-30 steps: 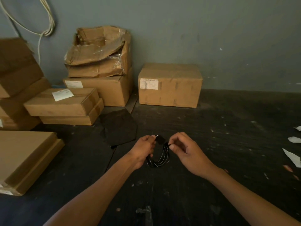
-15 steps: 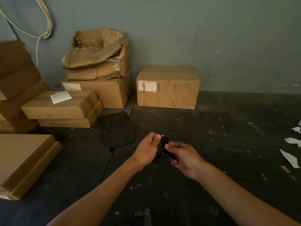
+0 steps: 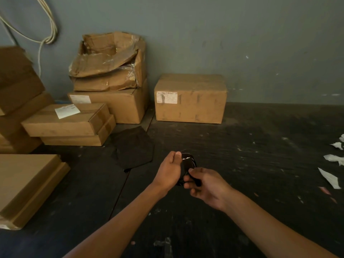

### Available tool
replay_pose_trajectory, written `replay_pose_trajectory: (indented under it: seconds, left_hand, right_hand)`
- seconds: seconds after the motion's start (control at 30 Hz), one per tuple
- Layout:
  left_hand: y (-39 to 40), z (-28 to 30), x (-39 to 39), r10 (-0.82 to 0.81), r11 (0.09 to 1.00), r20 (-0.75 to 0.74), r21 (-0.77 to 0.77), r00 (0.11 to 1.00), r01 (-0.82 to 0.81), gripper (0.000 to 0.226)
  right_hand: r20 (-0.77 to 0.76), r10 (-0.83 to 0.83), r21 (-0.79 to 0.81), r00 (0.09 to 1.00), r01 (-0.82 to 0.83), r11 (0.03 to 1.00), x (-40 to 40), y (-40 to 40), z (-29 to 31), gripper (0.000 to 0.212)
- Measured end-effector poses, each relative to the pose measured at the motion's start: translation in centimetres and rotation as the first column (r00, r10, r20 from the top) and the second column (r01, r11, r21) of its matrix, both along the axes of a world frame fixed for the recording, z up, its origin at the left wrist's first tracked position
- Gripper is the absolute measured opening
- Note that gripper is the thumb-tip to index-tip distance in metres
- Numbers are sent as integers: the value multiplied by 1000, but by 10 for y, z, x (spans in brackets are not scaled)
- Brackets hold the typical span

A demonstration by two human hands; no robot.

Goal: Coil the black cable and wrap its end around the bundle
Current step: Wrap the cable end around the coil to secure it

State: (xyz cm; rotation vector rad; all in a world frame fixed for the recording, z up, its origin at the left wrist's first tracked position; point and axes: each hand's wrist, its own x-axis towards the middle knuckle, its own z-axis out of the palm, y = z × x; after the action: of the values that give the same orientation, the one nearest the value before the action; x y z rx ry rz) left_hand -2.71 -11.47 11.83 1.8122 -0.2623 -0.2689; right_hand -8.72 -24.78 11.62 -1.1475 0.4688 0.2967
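A small coil of black cable sits between my two hands, above the dark floor in the middle of the view. My left hand pinches the coil's upper left side between thumb and fingers. My right hand is curled just below and to the right, its fingertips closed on the cable's lower part and loose end. Much of the bundle is hidden behind the fingers, and its dark colour blends with the floor.
Cardboard boxes stand along the grey wall and in stacks at the left. A flat box lies at the near left. A black cloth piece lies ahead of my left hand. White paper scraps litter the right.
The open hanging loops have been gathered into a tight bundle. My right hand has dropped from beside the coil's top to below it, with its fingers now closed on the lower part.
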Motion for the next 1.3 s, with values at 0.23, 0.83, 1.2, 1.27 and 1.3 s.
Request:
replay_pose_trajectory:
  seconds: [0.23,0.83,1.2,1.27,1.3]
  left_hand:
    - [-5,-5,4,45,999,31,-14,999,-44,35]
    - [-9,-12,-7,35,987,55,-157,998,-26,23]
    - [-4,-15,-5,86,991,37,-108,996,-82,11]
    - [-3,-17,-4,82,993,50,-93,995,-78,10]
    - [-2,-18,-4,80,994,63,-82,995,-75,10]
  right_hand:
    - [-64,-47,-58,997,43,997,-1,8,-5,18]
    - [-24,-269,166,963,269,949,3,25,2,17]
    - [36,-139,-25,990,140,990,3,19,6,16]
    - [63,-78,-144,995,86,986,1,19,8,15]
    - [83,-71,-199,994,86,976,1,19,8,13]
